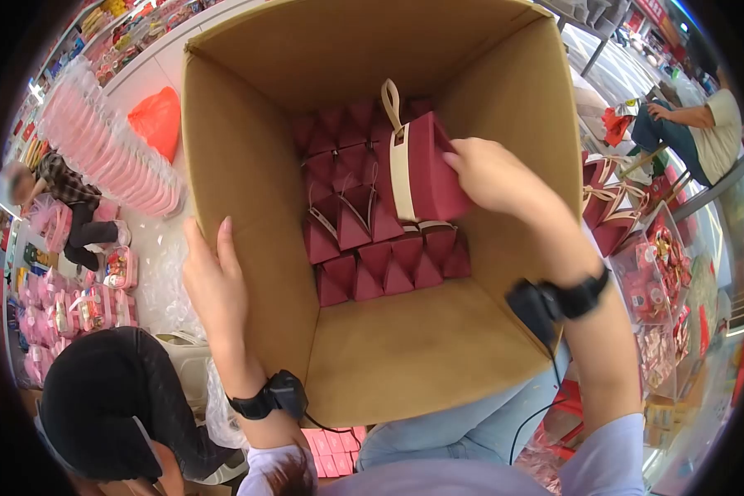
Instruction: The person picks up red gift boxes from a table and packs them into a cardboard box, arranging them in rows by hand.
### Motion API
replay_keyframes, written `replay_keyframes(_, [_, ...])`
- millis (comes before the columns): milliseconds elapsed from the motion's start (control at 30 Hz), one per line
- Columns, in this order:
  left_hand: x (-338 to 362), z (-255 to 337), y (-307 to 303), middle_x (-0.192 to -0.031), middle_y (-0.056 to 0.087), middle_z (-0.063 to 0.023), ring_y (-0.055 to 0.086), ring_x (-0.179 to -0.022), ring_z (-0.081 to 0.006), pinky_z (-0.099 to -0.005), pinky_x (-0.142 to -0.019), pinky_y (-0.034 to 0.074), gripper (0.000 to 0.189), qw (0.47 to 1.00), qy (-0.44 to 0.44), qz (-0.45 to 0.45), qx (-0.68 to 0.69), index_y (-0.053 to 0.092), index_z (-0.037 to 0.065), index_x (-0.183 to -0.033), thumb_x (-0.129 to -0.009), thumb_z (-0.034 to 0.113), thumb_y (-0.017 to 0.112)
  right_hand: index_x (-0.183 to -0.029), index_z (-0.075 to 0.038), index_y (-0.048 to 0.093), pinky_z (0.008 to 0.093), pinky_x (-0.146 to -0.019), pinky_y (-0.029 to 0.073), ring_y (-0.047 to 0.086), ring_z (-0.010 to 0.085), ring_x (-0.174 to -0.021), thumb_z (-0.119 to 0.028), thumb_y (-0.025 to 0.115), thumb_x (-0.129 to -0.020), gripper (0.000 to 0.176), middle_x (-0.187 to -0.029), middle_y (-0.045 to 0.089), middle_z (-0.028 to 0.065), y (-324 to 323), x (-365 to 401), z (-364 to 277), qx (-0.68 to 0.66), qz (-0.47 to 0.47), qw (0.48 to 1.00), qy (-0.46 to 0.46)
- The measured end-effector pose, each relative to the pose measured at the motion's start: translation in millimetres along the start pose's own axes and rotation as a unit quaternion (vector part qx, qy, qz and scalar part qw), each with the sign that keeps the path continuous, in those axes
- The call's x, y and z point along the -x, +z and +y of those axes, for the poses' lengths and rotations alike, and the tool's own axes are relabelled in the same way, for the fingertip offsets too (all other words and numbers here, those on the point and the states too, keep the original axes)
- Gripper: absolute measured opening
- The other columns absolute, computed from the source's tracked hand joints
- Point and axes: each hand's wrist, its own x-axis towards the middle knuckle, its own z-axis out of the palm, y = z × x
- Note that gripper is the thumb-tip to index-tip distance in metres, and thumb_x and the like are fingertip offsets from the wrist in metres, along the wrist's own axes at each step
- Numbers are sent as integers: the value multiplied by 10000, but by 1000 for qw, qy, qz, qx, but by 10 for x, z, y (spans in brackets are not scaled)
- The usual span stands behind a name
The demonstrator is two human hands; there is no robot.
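Observation:
A large open cardboard box stands before me, with rows of dark red pointed gift boxes on its floor. Inside the box's right part, my right hand grips a dark red gift box with a cream band and a cream loop handle on top. This gift box is tilted and held above the others. My left hand is on the left wall of the cardboard box, thumb and fingers apart around its edge.
At the right are more dark red gift boxes and clear bins of red packets. Stacked clear plastic packaging and a red bag lie upper left. People sit at far left, lower left and upper right.

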Motion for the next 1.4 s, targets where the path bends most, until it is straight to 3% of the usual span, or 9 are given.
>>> replay_keyframes(100, [3, 45, -12, -816, 641, -250, 631, -741, -414, -415, -600, 463, 175, 997, 3, 5, 78, 500, 2, -1070, -957, 131, 534, -1019, -24, 645, 468, -858, 507, 615, 381, -1030, -173, 471, -919, 250, -1070, 650, 210, 692, -624, 151, 13, -2, 988, 156])
replay_keyframes(300, [16, 65, 13, -877, 658, -197, 650, -732, -271, -331, -645, 473, 174, 992, -34, 6, 119, 507, -17, -1093, -959, 93, 529, -1072, -34, 560, 528, -814, 495, 614, 451, -948, -213, 421, -962, 252, -982, 646, 260, 2368, -691, 853, -84, 46, 985, 141])
replay_keyframes(367, [3, 77, 16, -881, 658, -175, 632, -733, -207, -305, -658, 471, 173, 993, -37, 13, 113, 506, -26, -1095, -962, 84, 524, -1213, -88, 532, 510, -898, 474, 599, 403, -1060, -241, 361, -985, 324, -1097, 637, 227, 2709, -712, 924, -82, 0, 962, 260])
replay_keyframes(600, [12, 172, 6, -906, 656, -193, 642, -794, -238, -313, -709, 475, 181, 989, -86, 8, 116, 507, -46, -1086, -963, 87, 520, -1263, -120, 527, 463, -851, 501, 628, 365, -1016, -315, 354, -994, 374, -1062, 661, 187, 2657, -815, 850, 25, -102, 972, 212])
replay_keyframes(767, [11, 115, 10, -914, 657, -199, 646, -802, -291, -337, -717, 475, 220, 997, -22, 15, 66, 508, -49, -1115, -963, 109, 529, -1203, -116, 556, 456, -843, 504, 632, 349, -1020, -308, 351, -995, 350, -1075, 661, 178, 2717, -905, 847, 75, -133, 969, 196])
replay_keyframes(1033, [17, 161, 30, -930, 660, -190, 649, -821, -264, -331, -727, 477, 219, 996, -34, 21, 76, 505, -37, -1128, -967, 110, 526, -1132, -42, 612, 426, -897, 507, 623, 342, -1068, -94, 481, -865, 302, -1118, 654, 181, 2613, -930, 723, 40, -141, 961, 233])
replay_keyframes(1167, [24, 128, 35, -925, 659, -179, 642, -824, -220, -311, -728, 477, 193, 997, -25, 26, 68, 501, -31, -1105, -972, 107, 520, -1101, -48, 647, 406, -889, 510, 630, 301, -1079, -111, 534, -851, 281, -1140, 657, 155, 2570, -935, 647, 43, -143, 953, 264])
replay_keyframes(1300, [21, 172, 22, -914, 652, -172, 629, -818, -201, -306, -734, 477, 179, 995, -50, 17, 83, 501, -27, -1092, -972, 105, 520, -1132, -46, 631, 414, -972, 444, 620, 296, -1097, -128, 541, -848, 308, -1156, 652, 150, 2596, -921, 680, 39, -163, 952, 256])
replay_keyframes(1400, [2, 107, 39, -910, 652, -173, 628, -825, -203, -311, -740, 478, 184, 998, 17, 23, 57, 500, -28, -1099, -973, 106, 518, -1200, -40, 575, 421, -1026, 388, 593, 301, -1137, -124, 538, -850, 362, -1196, 630, 152, 2647, -928, 725, 18, -172, 949, 264])
